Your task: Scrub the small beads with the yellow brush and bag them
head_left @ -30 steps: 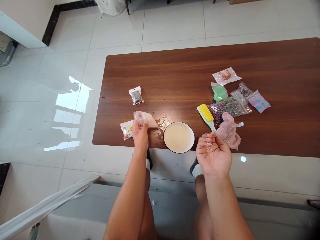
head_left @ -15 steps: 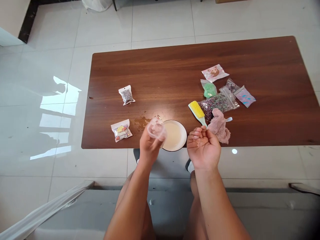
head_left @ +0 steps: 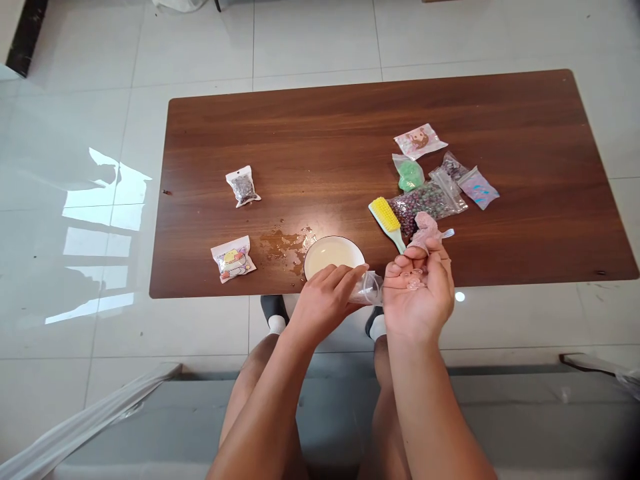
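My left hand (head_left: 325,300) is closed around a clear plastic container (head_left: 367,288), tipped on its side with its mouth toward my right palm. My right hand (head_left: 417,293) is cupped palm up, holding several small clear bead-like pieces (head_left: 414,281). A white dish (head_left: 333,252) with a dark rim and cloudy liquid stands at the table's front edge, just beyond my left hand. Past the right fingertips lies a pink cloth (head_left: 426,232). The brush (head_left: 387,220) with yellow bristles rests beside the cloth, bristles up.
On the wooden table (head_left: 300,147), a bag of dark beads (head_left: 425,207), a green-filled bag (head_left: 410,175) and small printed packets (head_left: 420,140) lie at the right. Two small packets, one with grey contents (head_left: 243,187) and one with a cartoon (head_left: 233,259), lie left. Spilled water (head_left: 285,245) spreads beside the dish.
My left hand has swung right and tipped the container toward my right palm. More clear pieces show in the right palm. The camera view has shifted slightly.
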Tool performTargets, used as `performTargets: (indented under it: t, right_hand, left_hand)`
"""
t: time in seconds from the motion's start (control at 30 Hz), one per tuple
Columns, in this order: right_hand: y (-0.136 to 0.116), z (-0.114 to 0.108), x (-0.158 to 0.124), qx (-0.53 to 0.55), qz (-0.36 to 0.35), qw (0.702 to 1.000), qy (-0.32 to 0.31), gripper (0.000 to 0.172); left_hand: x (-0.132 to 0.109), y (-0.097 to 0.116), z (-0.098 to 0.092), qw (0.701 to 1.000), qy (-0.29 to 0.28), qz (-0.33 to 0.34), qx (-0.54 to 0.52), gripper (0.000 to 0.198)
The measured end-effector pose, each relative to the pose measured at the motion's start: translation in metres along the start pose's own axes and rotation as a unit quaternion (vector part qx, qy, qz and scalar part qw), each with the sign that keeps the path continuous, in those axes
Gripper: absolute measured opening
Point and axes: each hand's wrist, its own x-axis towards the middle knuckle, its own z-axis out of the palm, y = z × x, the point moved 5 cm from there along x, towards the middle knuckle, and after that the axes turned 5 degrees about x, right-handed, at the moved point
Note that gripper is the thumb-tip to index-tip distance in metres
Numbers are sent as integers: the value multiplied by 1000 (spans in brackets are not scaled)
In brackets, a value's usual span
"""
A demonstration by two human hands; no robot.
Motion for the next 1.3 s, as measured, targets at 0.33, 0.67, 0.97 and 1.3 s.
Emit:
performTargets:
  t: [0.33,0.67,0.97,1.3]
  right_hand:
    - [-8,23,-15,-164,-90,975,-123,10]
    - [-6,24,-20,-185,-148,959,-159,16]
    - [-8,28,-28,-194,-190,942,-196,33]
    - [-8,28,-34,-192,-195,929,-249,34]
  left_hand:
    - [4,6,4,999,-8,16,-40,40]
    - [3,0,6,997,27,9,-76,41]
    - [3,-1,6,995,45,10,-89,41]
    - [5,0,5,992,61,-6,-108,33]
